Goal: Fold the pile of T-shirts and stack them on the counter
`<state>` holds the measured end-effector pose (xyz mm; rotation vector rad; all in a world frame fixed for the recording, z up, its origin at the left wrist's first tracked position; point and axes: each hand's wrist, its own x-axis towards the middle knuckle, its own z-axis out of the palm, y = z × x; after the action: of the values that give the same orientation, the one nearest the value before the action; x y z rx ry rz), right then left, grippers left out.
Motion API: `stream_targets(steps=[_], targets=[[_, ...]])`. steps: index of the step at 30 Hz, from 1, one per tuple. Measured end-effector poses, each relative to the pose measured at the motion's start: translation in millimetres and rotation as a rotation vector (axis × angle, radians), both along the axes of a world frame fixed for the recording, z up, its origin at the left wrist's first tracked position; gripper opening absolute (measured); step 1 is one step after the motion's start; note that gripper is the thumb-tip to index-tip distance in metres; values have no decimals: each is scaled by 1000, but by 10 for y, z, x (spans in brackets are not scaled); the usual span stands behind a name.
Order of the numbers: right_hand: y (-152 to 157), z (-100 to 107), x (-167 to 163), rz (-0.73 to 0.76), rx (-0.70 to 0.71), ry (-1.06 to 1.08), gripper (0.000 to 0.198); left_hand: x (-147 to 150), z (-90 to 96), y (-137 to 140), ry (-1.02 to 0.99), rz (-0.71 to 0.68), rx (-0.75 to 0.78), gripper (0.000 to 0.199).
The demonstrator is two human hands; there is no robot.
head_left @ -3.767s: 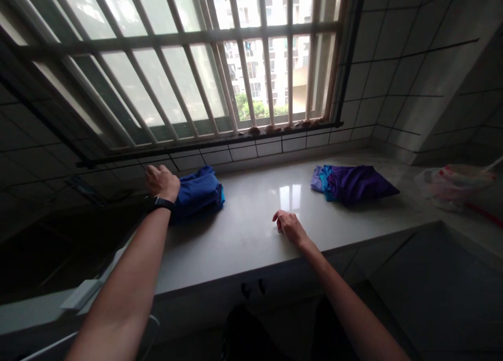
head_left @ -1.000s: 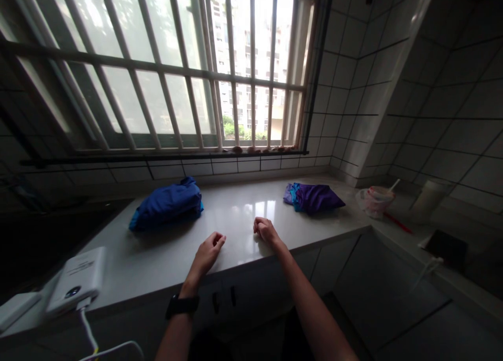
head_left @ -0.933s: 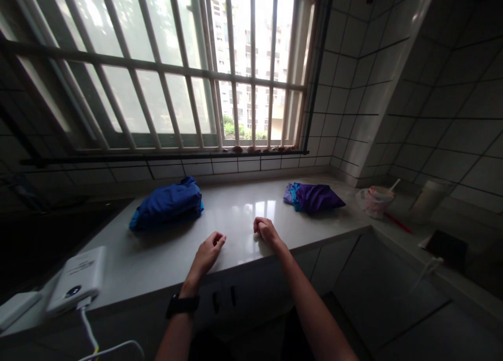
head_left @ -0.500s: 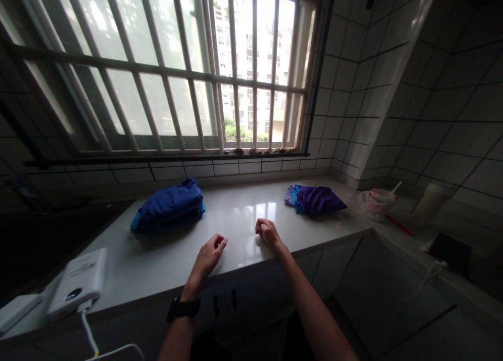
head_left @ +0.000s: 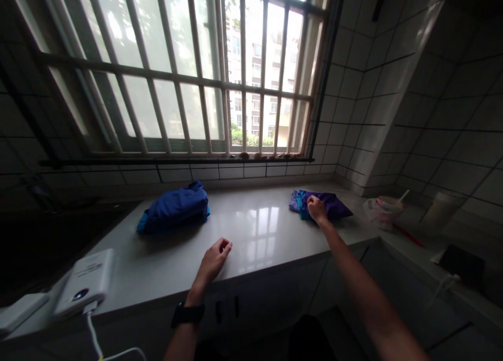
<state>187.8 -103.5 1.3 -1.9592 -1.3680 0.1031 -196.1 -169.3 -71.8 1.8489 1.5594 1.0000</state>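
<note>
My right hand [head_left: 316, 208] reaches to a bundle of purple and light blue fabric [head_left: 334, 205] at the right of the counter. Its fingers are curled in a fist over the bundle's left part, and the fingertips are hidden, so I cannot tell whether they grip the cloth. My left hand [head_left: 214, 259] rests near the counter's front edge, loosely closed, with nothing seen in it. Beyond that hand, to the left, lies a larger dark blue fabric bundle [head_left: 175, 206] with lighter blue at its ends. A dark watch is on my left wrist.
A white countertop [head_left: 243, 214] runs under a barred window [head_left: 188, 83]. At left are a white box-shaped device [head_left: 86, 280] with a cable and a dark sink area [head_left: 58, 245]. A bag-lined tub [head_left: 383, 211], a red object and a dark item [head_left: 461, 266] are at right.
My right hand has moved right and away from me, from the middle of the counter to the purple bundle. My left hand keeps its place. The view has shifted slightly.
</note>
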Motion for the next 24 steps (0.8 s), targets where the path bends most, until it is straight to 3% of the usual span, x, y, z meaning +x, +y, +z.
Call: stream_targets(steps=[5,11,17,24], targets=[[20,-20,389,-97,-113,-60,30,-2,17,-9,1,-3,-6,32],[-9,-226,535,-107,-169,-69,26,-10,6,-1,-5,-5,-1,32],[16,-320,638,-90,-134,4,27,-20,3,5,-2,-9,-10,33],[64,-287,701,32,-35,168,19,-22,7,8,1,-9,-11,34]])
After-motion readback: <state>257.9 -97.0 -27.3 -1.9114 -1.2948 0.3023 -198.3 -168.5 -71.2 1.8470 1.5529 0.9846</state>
